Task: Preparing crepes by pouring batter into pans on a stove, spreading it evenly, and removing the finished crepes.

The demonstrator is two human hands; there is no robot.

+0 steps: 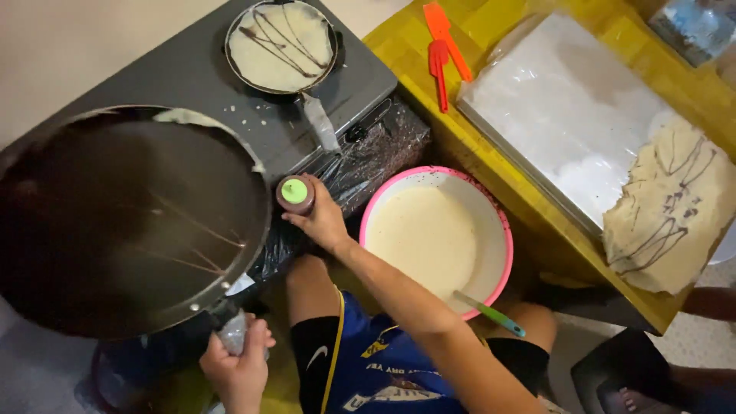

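We keep left hand (pixel 239 366) fingers clamped on the pan handle (pixel 232 335), pan (pixel 130 222) level, while right hand (pixel 322 221) fingers grip the squeeze bottle (pixel 295 195) at the rim, drizzling thin lines.

Glossy dark metal pan (pixel 115 222)

The light is soft and a bit dim. The big dark pan (pixel 130 222) looks blurry. Bright glare shines on the plastic sheet (pixel 571 107). The edges bend a little.
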